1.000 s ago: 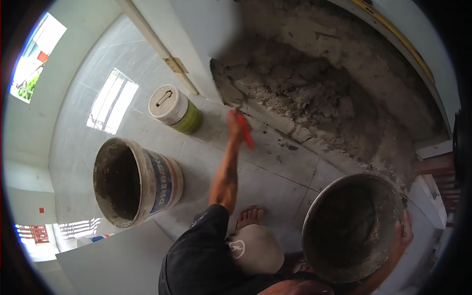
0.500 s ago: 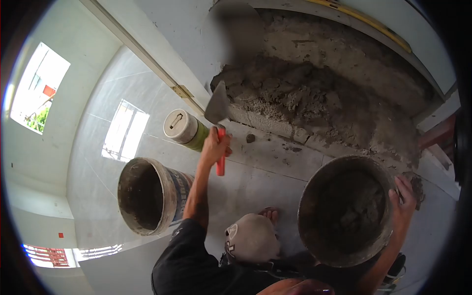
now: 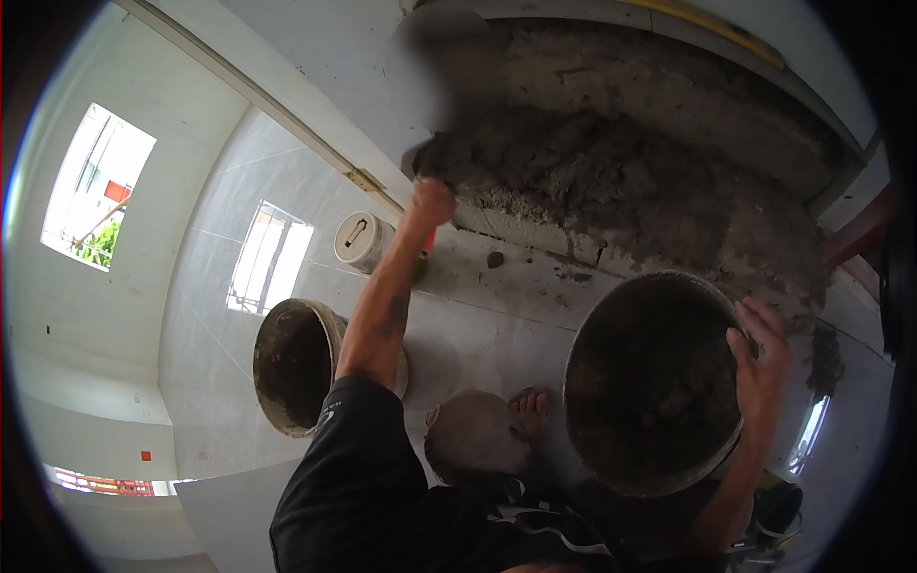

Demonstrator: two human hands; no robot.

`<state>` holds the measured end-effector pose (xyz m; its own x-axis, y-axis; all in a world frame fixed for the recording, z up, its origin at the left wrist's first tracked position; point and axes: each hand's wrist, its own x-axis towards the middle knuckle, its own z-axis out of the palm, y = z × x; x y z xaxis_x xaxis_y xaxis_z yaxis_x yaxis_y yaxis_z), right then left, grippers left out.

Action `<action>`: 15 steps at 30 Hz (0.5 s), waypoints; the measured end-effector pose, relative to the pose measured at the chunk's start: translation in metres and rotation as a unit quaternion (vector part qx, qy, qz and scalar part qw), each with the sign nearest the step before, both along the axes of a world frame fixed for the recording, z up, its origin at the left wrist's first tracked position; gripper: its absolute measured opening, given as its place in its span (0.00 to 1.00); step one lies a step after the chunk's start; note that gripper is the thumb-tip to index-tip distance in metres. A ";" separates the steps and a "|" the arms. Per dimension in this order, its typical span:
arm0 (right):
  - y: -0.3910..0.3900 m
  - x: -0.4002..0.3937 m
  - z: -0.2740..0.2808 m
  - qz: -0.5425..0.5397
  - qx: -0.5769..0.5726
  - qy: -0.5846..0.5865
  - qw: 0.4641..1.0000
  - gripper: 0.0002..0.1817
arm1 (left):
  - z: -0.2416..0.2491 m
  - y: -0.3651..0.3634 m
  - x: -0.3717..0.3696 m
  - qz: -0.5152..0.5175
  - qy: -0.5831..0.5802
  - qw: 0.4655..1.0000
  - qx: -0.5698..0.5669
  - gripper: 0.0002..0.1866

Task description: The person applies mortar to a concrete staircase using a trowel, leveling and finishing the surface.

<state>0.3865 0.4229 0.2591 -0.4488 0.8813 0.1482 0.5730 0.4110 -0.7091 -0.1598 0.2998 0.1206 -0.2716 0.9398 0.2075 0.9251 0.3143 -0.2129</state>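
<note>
My left hand is closed around a trowel, whose red handle shows below the fist. The trowel's blade is hidden now; the fist is at the left end of the rough grey mortar heaped on a low ledge. My right hand grips the right rim of a large bucket tilted toward me. Dark wet mortar lies inside this bucket.
Left of my arm stand a second bucket, dark inside, and a small pail with a pale lid. A door frame borders the ledge. Mortar crumbs dot the tiled floor near my bare foot. A yellow bar lies along the back.
My left hand has moved up and forward to the mortar on the ledge, and the trowel blade has gone out of sight. The bucket at my right hand has shifted slightly up and left in view.
</note>
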 end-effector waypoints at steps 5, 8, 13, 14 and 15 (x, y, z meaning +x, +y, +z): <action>-0.001 0.002 0.007 -0.026 -0.029 0.014 0.999 0.18 | 0.053 -0.017 0.057 0.118 -0.198 0.961 0.150 0.15; 0.001 0.007 0.007 -0.027 -0.062 0.038 0.997 0.18 | 0.102 -0.022 0.087 0.176 -0.449 0.869 0.113 0.15; 0.007 0.014 0.004 -0.010 -0.034 0.025 0.999 0.17 | 0.109 -0.016 0.155 0.114 -0.560 0.817 0.077 0.14; 0.012 0.017 -0.005 0.008 0.028 0.015 0.999 0.17 | 0.110 -0.013 0.177 0.117 -0.612 0.780 0.063 0.14; 0.017 0.024 -0.015 0.017 0.079 -0.005 0.997 0.17 | 0.114 -0.016 0.193 0.086 -0.621 0.778 0.035 0.12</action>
<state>0.4101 0.4403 0.2444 -0.4807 0.8310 0.2798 0.5627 0.5371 -0.6285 0.0334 0.2836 0.2348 -0.4240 0.8654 -0.2672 0.3459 0.4274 0.8353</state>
